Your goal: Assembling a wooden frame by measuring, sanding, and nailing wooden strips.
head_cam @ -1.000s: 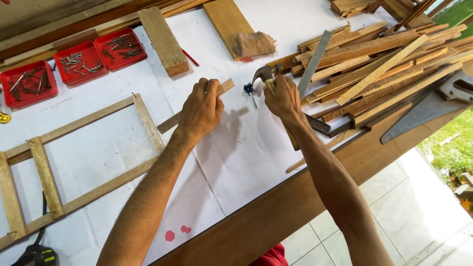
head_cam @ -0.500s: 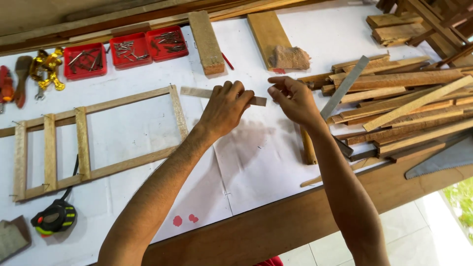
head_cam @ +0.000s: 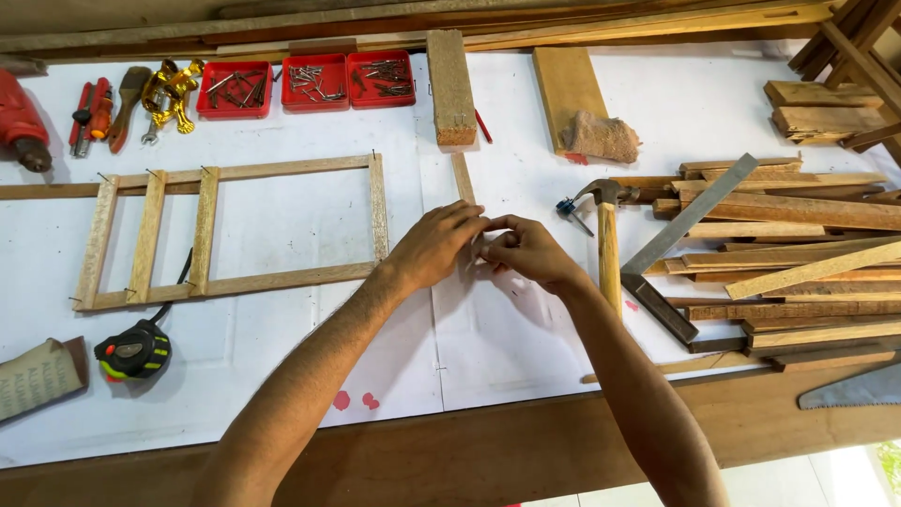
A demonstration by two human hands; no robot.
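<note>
I have my left hand and right hand pinched together on the thin wood strip, which could skid against the nailed frame.

thin wood strip | pale, lying flat on white paper | near end under the fingers

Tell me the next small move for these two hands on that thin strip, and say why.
Probably slide the thin wooden strip left against the open wooden frame. Both the left hand and right hand meet at the strip's near end, it lies just beside the frame's right upright, parallel but apart, and the hammer lies unheld nearby.
</note>
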